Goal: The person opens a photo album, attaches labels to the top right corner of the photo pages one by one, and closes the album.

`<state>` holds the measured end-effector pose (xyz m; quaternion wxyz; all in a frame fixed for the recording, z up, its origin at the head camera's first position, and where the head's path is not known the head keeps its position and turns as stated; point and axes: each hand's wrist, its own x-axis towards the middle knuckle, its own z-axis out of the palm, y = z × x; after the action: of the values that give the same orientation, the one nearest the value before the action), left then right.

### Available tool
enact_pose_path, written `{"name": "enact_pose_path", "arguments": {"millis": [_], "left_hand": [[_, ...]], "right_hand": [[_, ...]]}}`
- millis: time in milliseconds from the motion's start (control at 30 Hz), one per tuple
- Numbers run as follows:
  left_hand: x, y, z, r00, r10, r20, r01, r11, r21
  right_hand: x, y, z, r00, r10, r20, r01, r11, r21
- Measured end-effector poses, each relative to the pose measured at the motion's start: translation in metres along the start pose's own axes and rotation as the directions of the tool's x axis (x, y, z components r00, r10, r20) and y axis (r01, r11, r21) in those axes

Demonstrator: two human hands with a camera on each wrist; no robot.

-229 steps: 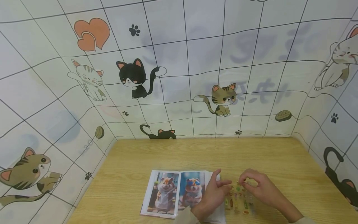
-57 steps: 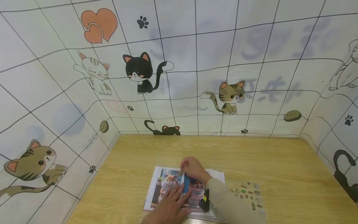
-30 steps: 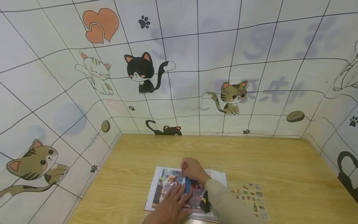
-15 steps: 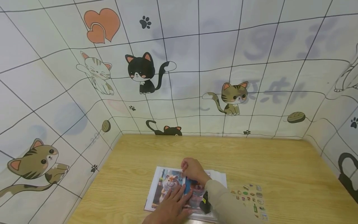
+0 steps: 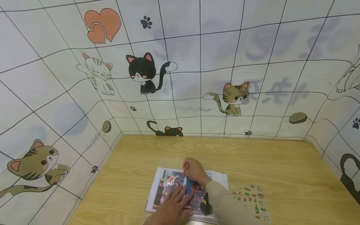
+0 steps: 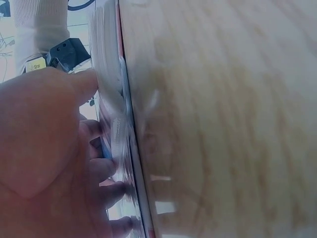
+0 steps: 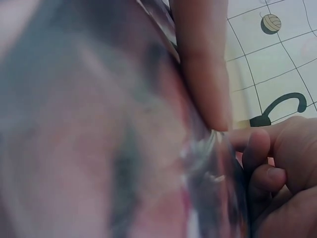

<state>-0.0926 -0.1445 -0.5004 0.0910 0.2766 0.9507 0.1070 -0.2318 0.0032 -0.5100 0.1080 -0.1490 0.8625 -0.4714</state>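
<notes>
The left hand (image 5: 171,209) lies flat, fingers straight, pressing on the photo album (image 5: 157,187) near its front edge. The right hand (image 5: 194,170) sits at the album's far edge, fingers curled, pinching what looks like a clear film at the seam between the two hamster photos. The head view shows both hands on the album at once; only the right wrist view shows the pinch close up, with the right hand's fingers (image 7: 262,163) bent round a shiny transparent edge beside a straight left finger (image 7: 203,64), everything else there a blur. The left wrist view shows what the head view cannot: the album's edge (image 6: 126,124) side-on, lying flat on the table (image 6: 223,124), with the left hand's fingers (image 6: 99,168) resting on top of it. The album lies open, its long axis running left to right along the table's near edge, photos facing up with their tops toward the wall. Just right of the album lies a sticker sheet (image 5: 251,200), apart from both hands. Behind the album, the cat-patterned wall (image 5: 202,62) rises from the table's far edge.
</notes>
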Motion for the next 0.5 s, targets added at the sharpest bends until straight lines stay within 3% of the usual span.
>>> {"name": "enact_pose_path", "arguments": {"millis": [200, 500], "left_hand": [[0.0001, -0.0016, 0.0000, 1.000, 0.012, 0.010, -0.012, 1.000, -0.022], [0.0008, -0.0030, 0.0014, 1.000, 0.019, 0.019, -0.018, 0.999, -0.026]], "right_hand": [[-0.0004, 0.0015, 0.0005, 1.000, -0.016, -0.024, 0.016, 0.999, -0.031], [-0.0007, 0.0028, -0.0003, 0.998, -0.027, -0.054, 0.027, 1.000, 0.005]]}}
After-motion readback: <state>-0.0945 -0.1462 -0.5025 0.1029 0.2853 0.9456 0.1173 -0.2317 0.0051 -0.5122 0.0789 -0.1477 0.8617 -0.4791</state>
